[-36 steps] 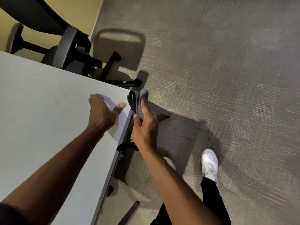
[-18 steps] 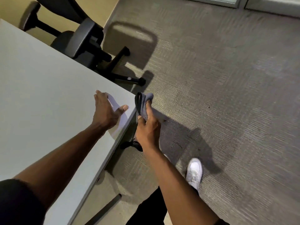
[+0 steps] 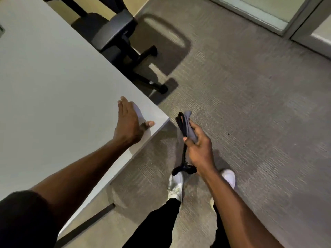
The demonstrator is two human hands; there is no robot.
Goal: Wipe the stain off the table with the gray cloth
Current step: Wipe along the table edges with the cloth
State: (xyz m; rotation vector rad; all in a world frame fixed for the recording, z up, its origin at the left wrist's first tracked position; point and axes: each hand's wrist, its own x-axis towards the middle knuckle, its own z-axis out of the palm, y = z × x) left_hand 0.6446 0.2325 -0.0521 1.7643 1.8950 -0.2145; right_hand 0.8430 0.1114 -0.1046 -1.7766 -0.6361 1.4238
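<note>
The white table [image 3: 53,90] fills the left of the view, its corner pointing right. My left hand [image 3: 129,125] lies flat on that corner, fingers apart, holding nothing. My right hand [image 3: 198,149] is off the table, above the carpet just right of the corner, closed around the folded gray cloth [image 3: 187,125], which sticks up out of my fist. I see no stain on the visible tabletop.
A black office chair [image 3: 114,33] on castors stands behind the table's far edge. Gray carpet [image 3: 250,113] covers the floor to the right. My feet in white shoes [image 3: 176,185] are below my right hand. A glass door frame [image 3: 286,20] runs along the top right.
My right hand with the cloth has drifted right and down, further from the table corner. The view has tilted up, showing more floor and the door. My left hand stays on the corner.
</note>
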